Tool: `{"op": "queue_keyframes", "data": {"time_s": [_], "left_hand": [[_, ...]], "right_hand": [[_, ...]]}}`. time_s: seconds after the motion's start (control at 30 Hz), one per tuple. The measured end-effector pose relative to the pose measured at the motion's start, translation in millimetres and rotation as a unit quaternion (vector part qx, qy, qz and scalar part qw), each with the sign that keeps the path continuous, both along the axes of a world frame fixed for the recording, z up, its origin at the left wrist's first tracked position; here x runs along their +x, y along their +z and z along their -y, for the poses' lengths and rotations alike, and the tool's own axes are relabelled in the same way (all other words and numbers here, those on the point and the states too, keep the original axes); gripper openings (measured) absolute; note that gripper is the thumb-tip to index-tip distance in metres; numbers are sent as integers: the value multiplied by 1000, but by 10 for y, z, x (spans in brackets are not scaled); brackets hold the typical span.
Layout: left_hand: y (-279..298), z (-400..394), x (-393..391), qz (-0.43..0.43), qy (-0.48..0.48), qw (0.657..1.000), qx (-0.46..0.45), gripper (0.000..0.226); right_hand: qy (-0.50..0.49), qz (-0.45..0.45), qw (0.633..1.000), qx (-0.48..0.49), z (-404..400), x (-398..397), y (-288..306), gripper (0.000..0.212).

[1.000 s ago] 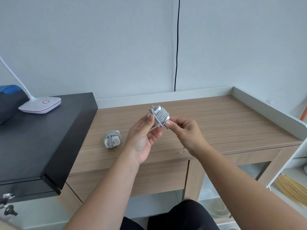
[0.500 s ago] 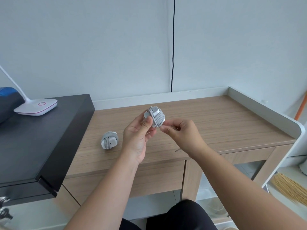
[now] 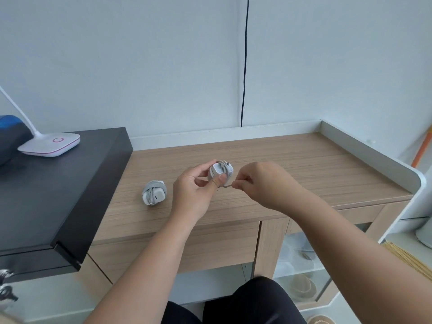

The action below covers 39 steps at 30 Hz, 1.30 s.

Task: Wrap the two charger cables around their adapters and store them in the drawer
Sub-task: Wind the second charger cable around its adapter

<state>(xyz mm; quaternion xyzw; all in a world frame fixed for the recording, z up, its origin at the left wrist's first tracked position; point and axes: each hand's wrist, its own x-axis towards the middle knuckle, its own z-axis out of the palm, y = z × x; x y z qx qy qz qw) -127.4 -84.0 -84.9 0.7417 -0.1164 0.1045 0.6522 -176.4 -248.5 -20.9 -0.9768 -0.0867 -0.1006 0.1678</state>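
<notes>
My left hand [image 3: 194,192] holds a white adapter [image 3: 219,170] with grey cable wound around it, thumb pressed on its front. My right hand [image 3: 264,183] pinches the short loose cable end [image 3: 228,186] just right of the adapter, pulling it taut. Both hands hover above the wooden desk [image 3: 304,174]. A second white adapter [image 3: 153,192], wrapped in its grey cable, lies on the desk to the left of my left hand. The drawer front [image 3: 187,246] under the desk top is shut.
A black cabinet [image 3: 58,190] stands higher at the left, carrying a white lamp base [image 3: 50,144] and a dark blue bag [image 3: 11,134]. A white raised rim [image 3: 364,148] borders the desk's back and right. A black cord [image 3: 245,61] hangs down the wall.
My right hand has shifted right and down, drawing the cable end out from the adapter. The adapter turned in my left hand. The view tilted slightly.
</notes>
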Motion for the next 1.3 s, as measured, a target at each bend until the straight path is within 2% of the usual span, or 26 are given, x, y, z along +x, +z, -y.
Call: {"op": "queue_keyframes", "data": {"time_s": [0.2,0.3,0.43,0.6,0.67,0.87,1.03,1.1,1.2,1.3], "left_hand": [[62,-17,-87,62,14,992,110,44],[77,-90,-91,63,-13,992,107,43],[44,-128,-99,45,-82,995,33,39],[15,-14,-238,-17,-130,986,-100,34],[12,24,-281,-31,-128,984,-119,40],[-42,42,-250,45,-109,991,-62,45],[3,-46,-232,78,-114,990,-22,46],[28,-85,-226,87,-131,988,-8,44],[57,-105,-244,95,-154,983,-2,45],[63,-103,-267,103,-162,981,-17,43]], "right_hand": [[60,107,992,-44,67,79,-43,23],[114,133,982,74,102,103,-137,17],[150,149,954,212,123,82,-175,11],[83,116,929,341,87,65,-193,10],[61,98,921,373,88,71,-212,13],[48,95,899,425,74,16,-282,16],[46,98,914,391,123,-7,-292,18],[60,69,911,403,177,2,-238,16],[96,8,865,493,205,-19,-168,15],[116,-10,825,553,189,-36,-189,16]]}}
